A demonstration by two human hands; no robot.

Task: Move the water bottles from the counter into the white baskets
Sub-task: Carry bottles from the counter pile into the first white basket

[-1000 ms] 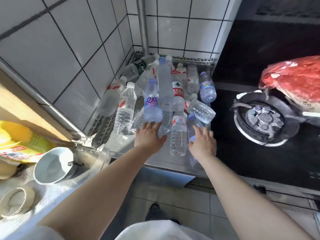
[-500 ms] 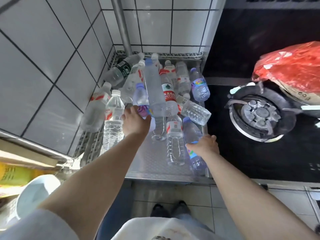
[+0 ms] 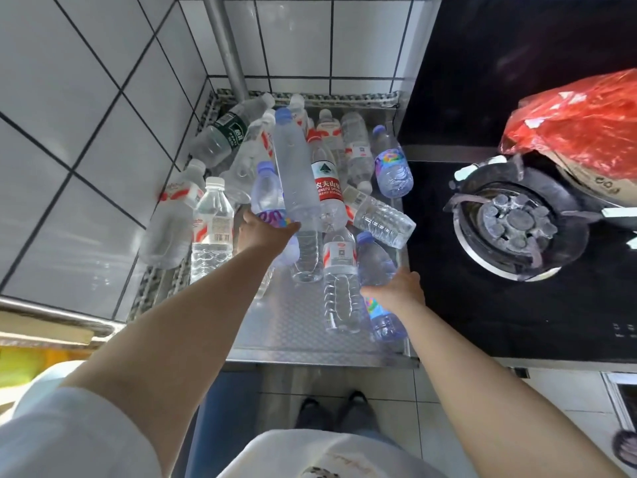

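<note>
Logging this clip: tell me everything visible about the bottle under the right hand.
The blue-tinted bottle is clear, bluish plastic with a blue cap and a multicoloured label. It lies on its side near the right edge of the metal counter, cap pointing away from the person. The right hand curls over its middle in a grip, hiding part of the label. A clear red-labelled bottle lies alongside on its left.

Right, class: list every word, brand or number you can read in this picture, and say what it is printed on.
"ONGFU SPRIN": red-label bottle, first and last letters hidden; the Chinese characters above are blurred.
Green-label bottle: white characters, too blurred.
Barcodes on the upright bottle and a lying bottle: digits too small.
Cardboard under the red bag: unreadable marks.
</note>
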